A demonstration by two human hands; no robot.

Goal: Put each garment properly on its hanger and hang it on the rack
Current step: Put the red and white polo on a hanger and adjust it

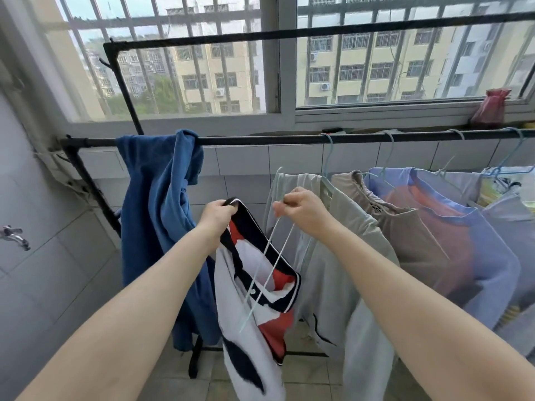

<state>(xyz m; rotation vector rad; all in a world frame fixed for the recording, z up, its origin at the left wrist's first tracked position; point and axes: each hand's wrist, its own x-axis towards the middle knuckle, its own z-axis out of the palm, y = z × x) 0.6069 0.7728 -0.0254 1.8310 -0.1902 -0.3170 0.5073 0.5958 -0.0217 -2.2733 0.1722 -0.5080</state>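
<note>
My left hand [217, 213] grips the dark collar of a white, red and navy shirt [254, 308], which hangs down from it. A thin pale wire hanger [266, 270] is held at its top by my right hand [301, 208]; its lower part reaches down into the shirt's neck opening. Both hands are in front of the black rack bar [260, 139]. A blue garment [162, 204] is draped over the bar at the left with no hanger showing.
To the right, a grey garment [341, 270], a beige one [405, 227] and a lilac shirt [469, 241] hang on hangers from the bar. Behind is a barred window with a red bag [490, 107] on the sill. A tap [16, 235] juts from the left tiled wall.
</note>
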